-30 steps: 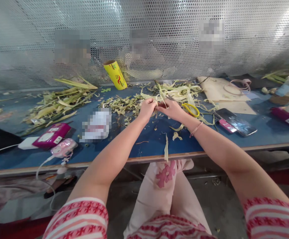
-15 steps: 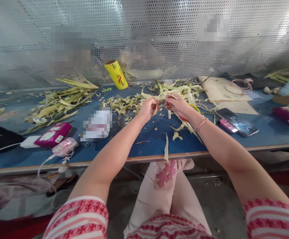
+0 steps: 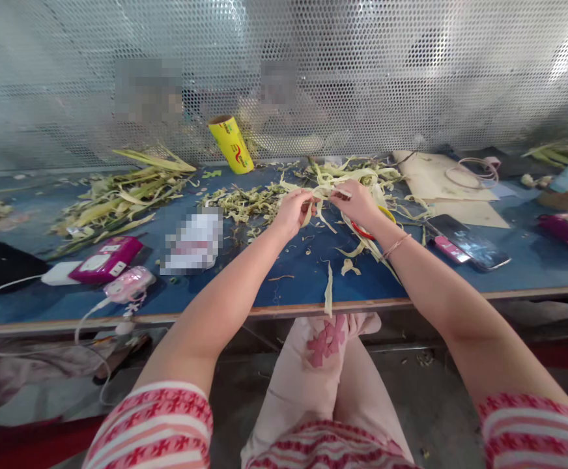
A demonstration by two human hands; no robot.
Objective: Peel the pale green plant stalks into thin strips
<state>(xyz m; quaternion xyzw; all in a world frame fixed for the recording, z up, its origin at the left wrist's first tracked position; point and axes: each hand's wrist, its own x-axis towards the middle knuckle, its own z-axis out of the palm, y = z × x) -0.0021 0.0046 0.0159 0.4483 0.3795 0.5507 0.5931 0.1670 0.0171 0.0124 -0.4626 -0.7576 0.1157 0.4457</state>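
Note:
My left hand point(image 3: 294, 212) is closed, fingers pinched on a pale dried leaf strip point(image 3: 307, 215) that looks like corn husk; its end hangs below the fingers. Close on its right, my right hand point(image 3: 355, 203) is also closed, with a thin whitish piece point(image 3: 342, 193) showing at its fingers. Between the two hands a narrow strip point(image 3: 327, 220) dangles over the table. Behind them lies a heap of pale strips point(image 3: 362, 174). Under my right wrist a red and yellow loop-shaped thing point(image 3: 362, 231) is partly hidden.
Curled scraps point(image 3: 245, 205) and a larger leaf pile point(image 3: 127, 195) lie to the left. A yellow tube point(image 3: 232, 144) leans at the perforated metal screen point(image 3: 352, 78). Phones point(image 3: 469, 241), a purple box point(image 3: 105, 258), a cabled pink device point(image 3: 128, 284) and cardboard point(image 3: 440, 172) share the blue table point(image 3: 245, 293).
My right hand has moved slightly right, widening the gap between the hands. The dangling strip now slants between them. My left hand stays nearly in place.

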